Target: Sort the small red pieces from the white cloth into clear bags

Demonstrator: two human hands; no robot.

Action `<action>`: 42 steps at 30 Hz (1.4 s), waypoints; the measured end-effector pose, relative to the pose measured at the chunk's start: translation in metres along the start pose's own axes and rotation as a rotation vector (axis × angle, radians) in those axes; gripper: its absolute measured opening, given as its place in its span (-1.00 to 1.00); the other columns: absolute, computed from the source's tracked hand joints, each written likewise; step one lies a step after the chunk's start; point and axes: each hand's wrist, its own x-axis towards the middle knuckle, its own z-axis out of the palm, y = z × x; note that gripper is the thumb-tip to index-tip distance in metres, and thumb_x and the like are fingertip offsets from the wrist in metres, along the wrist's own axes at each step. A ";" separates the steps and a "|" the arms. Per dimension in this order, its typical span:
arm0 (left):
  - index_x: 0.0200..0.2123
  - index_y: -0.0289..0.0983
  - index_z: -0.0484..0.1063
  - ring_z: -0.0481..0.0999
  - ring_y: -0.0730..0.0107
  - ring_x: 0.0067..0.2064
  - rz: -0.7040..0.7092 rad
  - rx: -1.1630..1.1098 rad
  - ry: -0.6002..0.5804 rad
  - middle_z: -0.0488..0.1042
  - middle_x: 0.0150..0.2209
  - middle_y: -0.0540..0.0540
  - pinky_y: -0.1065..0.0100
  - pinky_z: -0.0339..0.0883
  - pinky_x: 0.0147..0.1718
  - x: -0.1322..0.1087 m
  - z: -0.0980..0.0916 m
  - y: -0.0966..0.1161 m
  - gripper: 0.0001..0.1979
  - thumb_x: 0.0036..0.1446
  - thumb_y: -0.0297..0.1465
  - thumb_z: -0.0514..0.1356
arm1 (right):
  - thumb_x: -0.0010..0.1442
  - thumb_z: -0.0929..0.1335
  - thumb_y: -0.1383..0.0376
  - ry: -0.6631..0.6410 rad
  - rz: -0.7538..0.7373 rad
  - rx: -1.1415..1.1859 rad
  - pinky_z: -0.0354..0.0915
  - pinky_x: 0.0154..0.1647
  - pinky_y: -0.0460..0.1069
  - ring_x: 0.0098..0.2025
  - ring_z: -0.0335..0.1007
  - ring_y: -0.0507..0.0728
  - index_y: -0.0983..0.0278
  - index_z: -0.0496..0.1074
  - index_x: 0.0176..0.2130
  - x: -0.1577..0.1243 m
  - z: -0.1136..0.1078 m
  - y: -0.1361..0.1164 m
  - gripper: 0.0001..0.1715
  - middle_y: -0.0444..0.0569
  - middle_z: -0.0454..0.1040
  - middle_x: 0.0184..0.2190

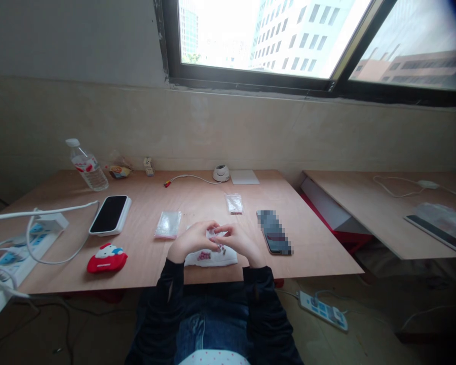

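Plywood desk (pixel 197 200) below a window (pixel 251 81): small pink and metal bits (pixel 209 255) lie on a white cloth (pixel 228 259) at the near edge, left hand (pixel 193 242) and right hand (pixel 238 241) curled narrowly above them, fingertips almost meeting, any held piece hidden, clear plastic bag (pixel 167 224) just left.

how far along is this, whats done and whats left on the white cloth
Seemingly done: two clear plastic bags lie apart on the wooden table. In hand: the left hand and right hand meet over small pieces. Left: pink pieces lying on the white cloth.
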 end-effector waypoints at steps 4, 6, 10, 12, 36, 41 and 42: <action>-0.27 -0.25 0.44 0.47 0.25 -0.21 0.006 0.052 0.073 0.49 -0.28 -0.02 0.35 0.28 -0.23 0.002 -0.001 -0.003 -0.67 -0.21 -0.36 0.30 | 0.05 0.34 0.04 0.037 -0.059 -0.033 0.25 -0.45 -0.06 -0.44 0.41 0.11 0.33 0.57 -0.37 -0.004 -0.004 -0.013 -0.58 -0.03 0.53 -0.51; -0.28 -0.25 0.44 0.47 0.25 -0.22 0.000 0.082 0.116 0.50 -0.29 -0.02 0.34 0.29 -0.22 0.003 -0.003 -0.005 -0.67 -0.22 -0.35 0.31 | 0.15 0.23 -0.02 0.055 -0.063 -0.034 0.25 -0.41 -0.06 -0.40 0.42 0.11 0.32 0.57 -0.41 -0.006 -0.005 -0.019 -0.46 -0.02 0.54 -0.48; -0.32 -0.25 0.44 0.48 0.23 -0.25 -0.024 0.108 0.143 0.51 -0.34 -0.03 0.36 0.30 -0.27 0.003 -0.003 -0.003 -0.70 -0.20 -0.31 0.30 | 0.12 0.27 -0.01 0.046 -0.144 -0.057 0.27 -0.37 -0.06 -0.36 0.43 0.12 0.31 0.55 -0.45 -0.004 0.002 -0.022 -0.51 -0.03 0.53 -0.48; -0.31 -0.25 0.45 0.49 0.22 -0.22 -0.016 0.096 0.146 0.53 -0.32 -0.03 0.36 0.31 -0.26 0.003 -0.002 0.000 -0.71 -0.19 -0.32 0.29 | 0.09 0.32 0.03 0.108 -0.199 -0.071 0.28 -0.30 -0.05 -0.29 0.44 0.14 0.29 0.55 -0.47 -0.001 0.007 -0.020 -0.59 -0.03 0.53 -0.43; -0.28 -0.23 0.44 0.49 0.24 -0.24 0.014 0.323 0.295 0.51 -0.30 -0.04 0.32 0.27 -0.21 0.006 -0.004 -0.004 -0.72 -0.13 -0.30 0.30 | 0.00 0.37 0.05 0.380 -0.173 -0.065 0.27 -0.42 -0.06 -0.39 0.41 0.13 0.28 0.49 -0.53 0.003 0.023 -0.027 -0.65 -0.05 0.46 -0.52; -0.25 -0.22 0.44 0.48 0.19 -0.15 -0.010 0.314 0.308 0.53 -0.22 -0.06 0.26 0.22 -0.09 0.006 -0.004 -0.003 -0.70 -0.14 -0.36 0.31 | -0.02 0.37 0.05 0.389 -0.147 0.012 0.27 -0.45 -0.04 -0.41 0.42 0.14 0.28 0.51 -0.51 0.004 0.027 -0.027 -0.65 -0.04 0.47 -0.54; -0.24 -0.21 0.44 0.47 0.19 -0.14 -0.015 0.309 0.311 0.53 -0.21 -0.06 0.25 0.21 -0.07 0.006 -0.004 -0.001 -0.70 -0.14 -0.38 0.30 | -0.03 0.38 0.06 0.405 -0.145 0.023 0.27 -0.44 -0.04 -0.41 0.42 0.15 0.28 0.51 -0.51 0.004 0.028 -0.028 -0.67 -0.04 0.48 -0.54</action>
